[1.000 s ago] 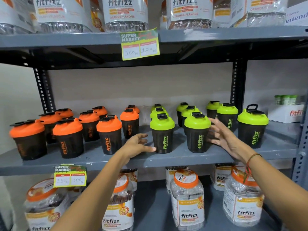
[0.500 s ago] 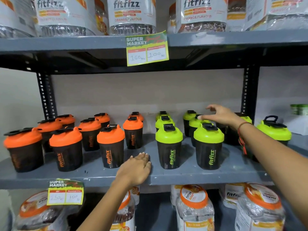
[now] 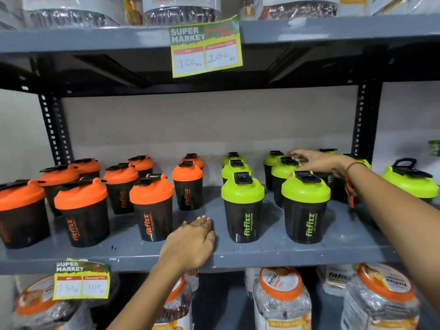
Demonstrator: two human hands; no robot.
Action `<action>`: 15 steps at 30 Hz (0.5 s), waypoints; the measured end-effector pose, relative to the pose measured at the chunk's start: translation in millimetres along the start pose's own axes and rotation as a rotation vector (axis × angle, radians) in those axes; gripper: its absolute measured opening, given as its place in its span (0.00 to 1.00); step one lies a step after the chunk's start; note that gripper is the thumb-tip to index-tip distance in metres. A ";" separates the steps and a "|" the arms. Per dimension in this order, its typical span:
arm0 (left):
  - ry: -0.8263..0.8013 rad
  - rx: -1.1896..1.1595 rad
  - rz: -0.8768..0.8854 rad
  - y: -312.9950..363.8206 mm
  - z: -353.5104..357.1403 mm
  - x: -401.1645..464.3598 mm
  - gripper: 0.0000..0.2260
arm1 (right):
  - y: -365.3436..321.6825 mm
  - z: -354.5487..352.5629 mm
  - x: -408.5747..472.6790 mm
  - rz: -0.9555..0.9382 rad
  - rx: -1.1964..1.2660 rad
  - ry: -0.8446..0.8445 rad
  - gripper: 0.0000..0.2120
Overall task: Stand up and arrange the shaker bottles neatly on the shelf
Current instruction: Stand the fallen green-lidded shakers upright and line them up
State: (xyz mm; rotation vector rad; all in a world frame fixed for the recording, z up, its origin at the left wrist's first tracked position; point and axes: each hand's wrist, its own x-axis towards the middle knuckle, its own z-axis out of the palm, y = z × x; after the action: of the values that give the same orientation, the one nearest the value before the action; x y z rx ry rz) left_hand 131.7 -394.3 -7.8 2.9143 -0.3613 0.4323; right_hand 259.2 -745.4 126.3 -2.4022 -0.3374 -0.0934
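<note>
Right hand (image 3: 319,161): reached over the green-lidded row, fingers spread and loosely curled over the caps of the rear shakers; whether it has closed on one I cannot tell.
Left hand (image 3: 190,244): lying flat and open, palm down, on the shelf's front edge, holding nothing.
Step in hand: likely straightening the rear green shakers (image 3: 284,171); take each by the lid, slide it into line behind the front shaker (image 3: 306,207), logo forward.
Risk: the forearm passes close above the front lids and could tip one.
Orange shakers (image 3: 152,207): upright, unevenly spaced, left of the left hand.
Shelf (image 3: 297,254): grey metal, carrying every shaker.
</note>
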 end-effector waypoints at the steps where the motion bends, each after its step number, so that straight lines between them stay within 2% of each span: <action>1: 0.001 -0.001 -0.002 0.0 0.2 -0.3 0.23 | 1.2 -1.0 1.2 -0.005 0.012 -0.016 0.29; 8: 0.004 -0.024 -0.015 1.4 -2.1 -2.8 0.22 | 4.6 1.3 4.2 0.029 0.115 -0.038 0.30; 12: -0.014 -0.026 -0.025 2.1 -3.5 -3.8 0.23 | -0.8 -2.4 -11.0 0.038 0.150 0.009 0.40; 15: -0.017 -0.025 -0.033 2.2 -4.9 -5.1 0.23 | -13.9 -11.5 -33.0 0.014 0.155 0.121 0.45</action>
State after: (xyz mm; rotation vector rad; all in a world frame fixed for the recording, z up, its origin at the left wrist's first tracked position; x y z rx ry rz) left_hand 125.0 -394.3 -4.5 2.8967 -0.3184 0.3948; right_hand 224.0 -750.1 138.7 -2.2334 -0.2612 -0.1985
